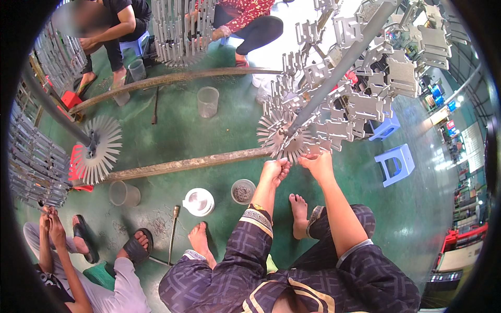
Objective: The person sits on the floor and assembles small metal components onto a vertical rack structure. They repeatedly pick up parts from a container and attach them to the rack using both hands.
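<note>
Two hands (276, 170) (317, 163) pinch fingertips together beside a finned disc (281, 141), the red panel (451, 125) unreadable.

Metal rack (409, 75) of silver plates (365, 107)
A grey pole (342, 69) runs diagonally to a disc (286, 149) of radial fins; notched plates crowd around the pole.

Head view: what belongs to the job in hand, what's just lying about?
Likely in the job:
left hand and right hand, close to the metal strips
pole
plates

Apparently lying about:
blue stools
white tub
rod
</note>
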A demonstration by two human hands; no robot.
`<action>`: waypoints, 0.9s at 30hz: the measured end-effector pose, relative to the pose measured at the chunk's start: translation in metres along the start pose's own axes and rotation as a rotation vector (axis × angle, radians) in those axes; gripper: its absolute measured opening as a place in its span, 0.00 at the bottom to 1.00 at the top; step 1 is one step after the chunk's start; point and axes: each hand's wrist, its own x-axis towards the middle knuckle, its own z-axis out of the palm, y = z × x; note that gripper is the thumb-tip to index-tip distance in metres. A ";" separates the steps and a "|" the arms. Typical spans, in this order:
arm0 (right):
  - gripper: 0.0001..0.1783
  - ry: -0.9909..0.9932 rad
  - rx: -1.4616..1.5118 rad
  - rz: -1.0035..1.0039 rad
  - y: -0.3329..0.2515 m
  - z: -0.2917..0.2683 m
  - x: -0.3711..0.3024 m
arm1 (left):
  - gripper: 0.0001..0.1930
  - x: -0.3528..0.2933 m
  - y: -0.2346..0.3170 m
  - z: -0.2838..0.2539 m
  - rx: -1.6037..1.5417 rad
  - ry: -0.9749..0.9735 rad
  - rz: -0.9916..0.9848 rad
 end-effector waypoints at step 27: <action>0.11 -0.057 0.244 0.152 -0.005 -0.010 -0.008 | 0.14 -0.056 -0.012 0.021 0.665 0.071 0.478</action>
